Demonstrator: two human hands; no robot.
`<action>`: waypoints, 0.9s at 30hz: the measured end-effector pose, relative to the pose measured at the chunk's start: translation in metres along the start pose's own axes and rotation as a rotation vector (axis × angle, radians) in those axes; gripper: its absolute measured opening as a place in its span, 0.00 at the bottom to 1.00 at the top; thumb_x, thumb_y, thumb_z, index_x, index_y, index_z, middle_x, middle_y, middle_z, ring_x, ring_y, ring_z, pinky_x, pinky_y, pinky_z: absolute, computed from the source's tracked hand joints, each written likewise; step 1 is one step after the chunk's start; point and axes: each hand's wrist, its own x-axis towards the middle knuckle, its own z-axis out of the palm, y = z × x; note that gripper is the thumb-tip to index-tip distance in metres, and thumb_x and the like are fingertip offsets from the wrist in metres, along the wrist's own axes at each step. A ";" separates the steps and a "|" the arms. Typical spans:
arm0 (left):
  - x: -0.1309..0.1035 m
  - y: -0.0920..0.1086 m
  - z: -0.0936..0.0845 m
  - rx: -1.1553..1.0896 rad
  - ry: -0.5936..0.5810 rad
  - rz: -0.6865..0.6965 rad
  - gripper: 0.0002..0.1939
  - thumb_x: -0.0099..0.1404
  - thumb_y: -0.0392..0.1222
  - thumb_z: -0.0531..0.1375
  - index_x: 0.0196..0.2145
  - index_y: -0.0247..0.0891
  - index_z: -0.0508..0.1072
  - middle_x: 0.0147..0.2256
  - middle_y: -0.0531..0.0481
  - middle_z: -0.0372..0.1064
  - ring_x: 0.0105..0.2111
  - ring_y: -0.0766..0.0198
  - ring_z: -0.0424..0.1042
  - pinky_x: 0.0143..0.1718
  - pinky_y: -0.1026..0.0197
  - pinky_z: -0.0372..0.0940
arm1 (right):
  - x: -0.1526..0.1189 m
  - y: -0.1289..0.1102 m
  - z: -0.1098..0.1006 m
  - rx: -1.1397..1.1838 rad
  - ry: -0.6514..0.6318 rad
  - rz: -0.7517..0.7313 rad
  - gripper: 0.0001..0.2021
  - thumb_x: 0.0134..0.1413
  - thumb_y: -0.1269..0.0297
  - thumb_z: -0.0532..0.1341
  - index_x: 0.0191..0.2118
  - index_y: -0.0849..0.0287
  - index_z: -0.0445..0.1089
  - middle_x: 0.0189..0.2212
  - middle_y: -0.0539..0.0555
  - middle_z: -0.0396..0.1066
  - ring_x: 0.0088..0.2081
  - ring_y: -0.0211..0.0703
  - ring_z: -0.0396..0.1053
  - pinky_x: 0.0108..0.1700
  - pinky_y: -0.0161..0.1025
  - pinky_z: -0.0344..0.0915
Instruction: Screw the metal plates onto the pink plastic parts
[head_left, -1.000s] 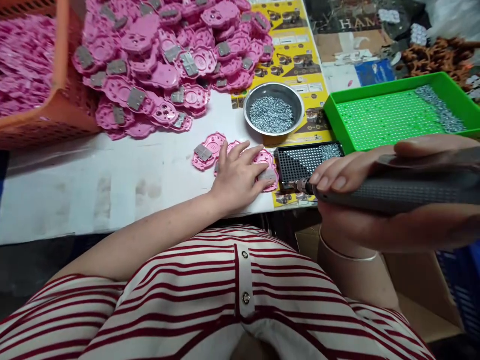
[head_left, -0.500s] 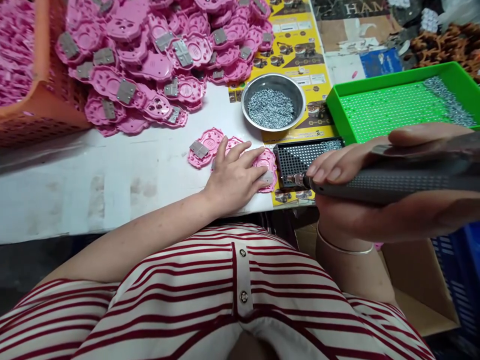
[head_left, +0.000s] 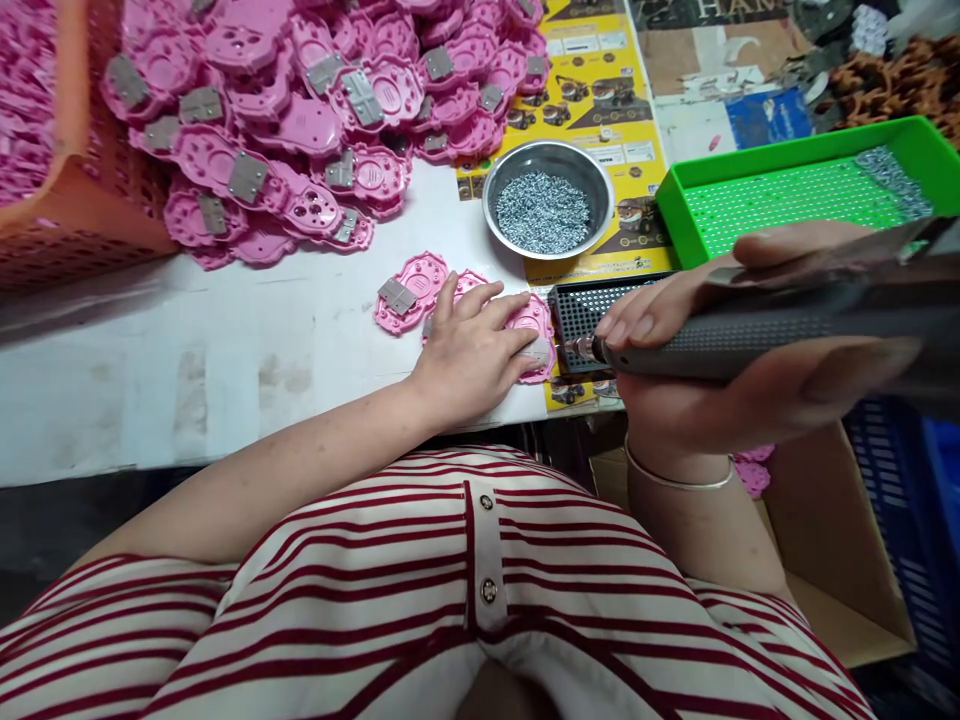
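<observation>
The tip of the grey driver (head_left: 720, 342), gripped in my right fingers (head_left: 646, 312), has swung in from over the black tray (head_left: 581, 290) and is now just beside the rightmost pink piece (head_left: 533, 314), bringing the two closer together. My left fingers (head_left: 507, 310) stay spread wide, resting on that piece, flat on the bench (head_left: 352, 340).

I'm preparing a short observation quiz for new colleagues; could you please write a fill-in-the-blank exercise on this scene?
The left hand rests on plastic parts coloured ____.
The power tool is gripped by the ____ hand.
The basket at the far left is coloured ____.
The large perforated tray is coloured ____.

Missing words: pink; right; orange; green.
</observation>
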 end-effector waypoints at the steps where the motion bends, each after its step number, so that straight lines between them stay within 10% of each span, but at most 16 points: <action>1: 0.000 0.000 0.000 -0.003 0.005 -0.001 0.11 0.70 0.47 0.62 0.44 0.45 0.82 0.59 0.47 0.71 0.61 0.43 0.64 0.67 0.25 0.46 | 0.003 0.000 0.003 0.009 0.025 -0.110 0.15 0.59 0.46 0.60 0.47 0.44 0.69 0.25 0.42 0.66 0.24 0.29 0.68 0.28 0.32 0.67; 4: -0.001 0.001 0.002 -0.001 0.023 0.002 0.11 0.70 0.48 0.61 0.45 0.44 0.82 0.59 0.46 0.72 0.61 0.43 0.65 0.67 0.26 0.47 | 0.009 0.002 0.008 0.006 0.033 -0.272 0.11 0.61 0.52 0.61 0.45 0.48 0.74 0.24 0.43 0.66 0.23 0.29 0.67 0.25 0.31 0.65; 27: 0.000 0.002 0.001 -0.026 0.006 -0.022 0.11 0.71 0.48 0.61 0.45 0.47 0.82 0.58 0.49 0.73 0.60 0.44 0.65 0.67 0.25 0.46 | 0.011 0.020 0.000 -0.180 0.019 -0.184 0.19 0.60 0.40 0.54 0.46 0.44 0.70 0.21 0.45 0.62 0.18 0.34 0.57 0.24 0.39 0.65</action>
